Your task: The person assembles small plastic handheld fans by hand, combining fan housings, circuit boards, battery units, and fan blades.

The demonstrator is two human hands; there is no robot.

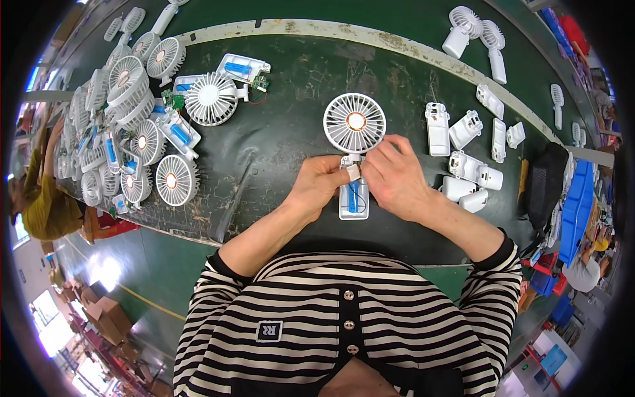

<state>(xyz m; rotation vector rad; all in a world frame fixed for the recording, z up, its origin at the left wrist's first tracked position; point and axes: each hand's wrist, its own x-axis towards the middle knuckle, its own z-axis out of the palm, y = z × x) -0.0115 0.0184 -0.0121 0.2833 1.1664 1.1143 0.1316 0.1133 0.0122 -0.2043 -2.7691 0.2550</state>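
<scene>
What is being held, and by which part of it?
A white plastic handheld fan: left grip and right grip both at the top of its open handle, below the round head.

I read the fan (pixel 356 122) as white with a copper-orange ring (pixel 356 130) at its centre; its open handle (pixel 346 214) is white too, and the battery (pixel 354 197) inside is bright blue. On my feed the table (pixel 291 86) is dark green with paler scuffs, the strip (pixel 291 26) cream mottled brown, and the shirt (pixel 297 294) striped black and cream.
</scene>
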